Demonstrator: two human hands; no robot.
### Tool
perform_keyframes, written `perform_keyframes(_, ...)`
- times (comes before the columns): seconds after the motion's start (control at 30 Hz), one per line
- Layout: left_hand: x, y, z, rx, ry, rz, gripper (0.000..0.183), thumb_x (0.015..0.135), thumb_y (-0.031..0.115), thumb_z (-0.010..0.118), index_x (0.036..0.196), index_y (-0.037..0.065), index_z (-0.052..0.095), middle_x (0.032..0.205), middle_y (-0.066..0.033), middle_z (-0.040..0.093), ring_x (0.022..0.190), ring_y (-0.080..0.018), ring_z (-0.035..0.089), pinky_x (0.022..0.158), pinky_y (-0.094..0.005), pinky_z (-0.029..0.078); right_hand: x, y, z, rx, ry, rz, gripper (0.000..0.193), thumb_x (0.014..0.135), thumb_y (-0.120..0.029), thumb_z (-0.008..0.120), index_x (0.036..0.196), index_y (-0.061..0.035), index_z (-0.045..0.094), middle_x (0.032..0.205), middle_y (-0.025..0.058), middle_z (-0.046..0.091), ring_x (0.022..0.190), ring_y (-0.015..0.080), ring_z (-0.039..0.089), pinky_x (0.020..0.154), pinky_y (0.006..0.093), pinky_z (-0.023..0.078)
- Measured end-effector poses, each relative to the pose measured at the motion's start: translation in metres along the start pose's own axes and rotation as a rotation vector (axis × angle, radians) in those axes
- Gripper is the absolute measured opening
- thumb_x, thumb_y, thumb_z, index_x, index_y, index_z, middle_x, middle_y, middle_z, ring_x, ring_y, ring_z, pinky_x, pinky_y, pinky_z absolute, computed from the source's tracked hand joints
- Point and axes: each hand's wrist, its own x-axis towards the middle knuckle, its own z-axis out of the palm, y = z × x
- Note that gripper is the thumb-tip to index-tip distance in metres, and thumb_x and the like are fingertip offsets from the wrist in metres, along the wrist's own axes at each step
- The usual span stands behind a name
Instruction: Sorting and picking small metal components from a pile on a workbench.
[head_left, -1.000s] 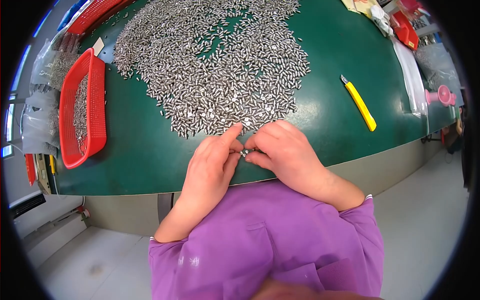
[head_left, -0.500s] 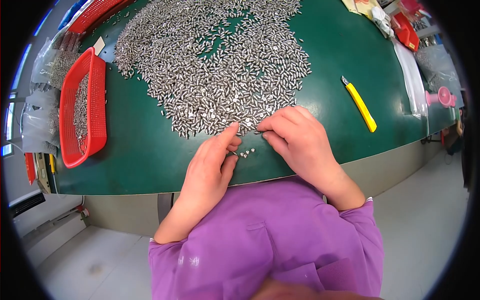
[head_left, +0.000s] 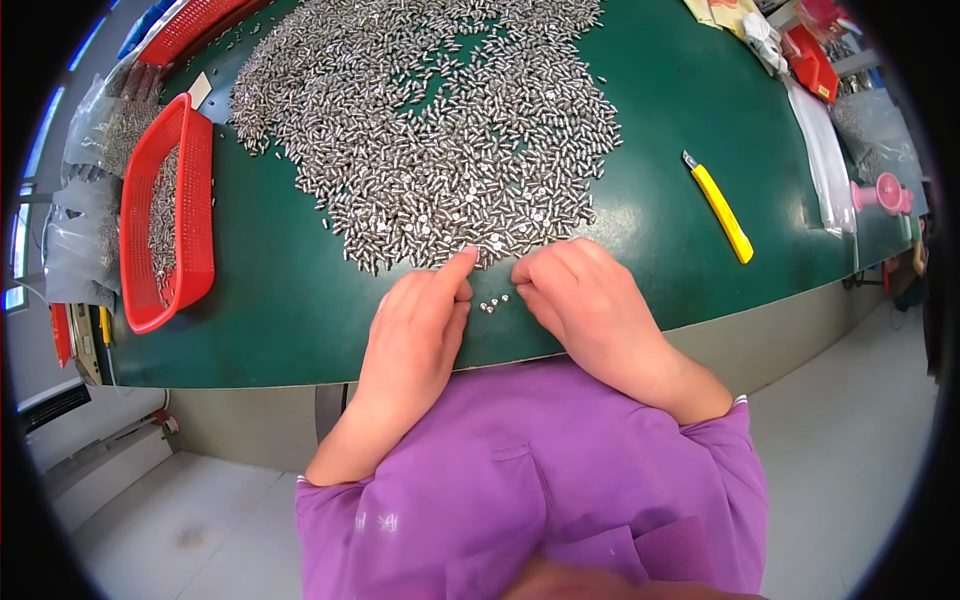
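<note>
A broad heap of small silvery metal pieces (head_left: 420,170), pointed and barrel-like, is spread over the green tabletop (head_left: 660,250). Along its near edge, my left hand (head_left: 418,320) has its index fingertip at the pieces, with the thumb and other fingers curled in. Just right of it, my right hand (head_left: 592,300) has thumb and fingers drawn together in a pinch by the heap's edge. Whatever either hand holds is hidden. Between the hands, several tiny shiny bits (head_left: 494,304) lie apart from the heap. A few round, bright faces show among the nearer pieces.
At the left stands a red perforated basket (head_left: 195,230) with more metal pieces inside. A yellow utility knife (head_left: 722,212) lies on the right, blade exposed. Clear plastic bags (head_left: 85,235), a pink spool-shaped object (head_left: 884,194) and a red bin (head_left: 810,65) sit around the sides.
My right hand has drawn back slightly from the heap towards me, its fingers closer together. My left thumb has closed in towards the fingers. The tiny bits between the hands look unmoved.
</note>
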Motion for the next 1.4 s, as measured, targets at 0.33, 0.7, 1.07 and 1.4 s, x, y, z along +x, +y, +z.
perform_keyframes(0.33, 0.0, 0.004, 0.006, -0.15, -0.08, -0.078, 0.063, 0.076, -0.012, 0.065, 0.134, 0.006, 0.049, 0.091, -0.0054, 0.063, 0.085, -0.0204, 0.059, 0.076, -0.0316, 0.05, -0.001, -0.002, 0.001, 0.097, -0.081, -0.014, 0.02, 0.074, -0.002, 0.07, 0.092, -0.0061, 0.061, 0.083, 0.0075, 0.058, 0.082, 0.0278, 0.057, 0.075, 0.0391, 0.046)
perform_keyframes(0.7, -0.002, 0.004, 0.005, -0.171, -0.104, -0.121, 0.067, 0.076, -0.011, 0.066, 0.137, 0.008, 0.047, 0.099, -0.0058, 0.064, 0.089, -0.0201, 0.06, 0.08, -0.0315, 0.05, -0.001, -0.001, -0.001, 0.144, -0.101, 0.014, 0.018, 0.075, -0.004, 0.068, 0.089, -0.0052, 0.057, 0.084, 0.0107, 0.055, 0.084, 0.0319, 0.054, 0.074, 0.0425, 0.045)
perform_keyframes(1.07, -0.001, 0.003, -0.005, -0.173, -0.032, -0.191, 0.051, 0.076, -0.01, 0.067, 0.123, 0.006, 0.057, 0.1, -0.0084, 0.061, 0.084, -0.0205, 0.059, 0.077, -0.0295, 0.05, 0.005, 0.011, -0.011, 0.075, 0.047, 0.025, 0.027, 0.071, 0.0, 0.071, 0.095, -0.0055, 0.061, 0.087, 0.009, 0.058, 0.084, 0.0313, 0.056, 0.073, 0.0403, 0.047)
perform_keyframes(1.4, 0.01, -0.002, 0.011, 0.122, 0.142, -0.066, 0.016, 0.075, 0.0, 0.072, 0.088, 0.005, 0.064, 0.087, -0.0073, 0.058, 0.077, -0.0245, 0.057, 0.063, -0.0339, 0.046, 0.007, 0.006, 0.007, -0.001, 0.094, -0.002, 0.014, 0.074, -0.005, 0.071, 0.085, -0.0076, 0.062, 0.086, 0.0062, 0.059, 0.081, 0.0273, 0.057, 0.07, 0.0376, 0.048)
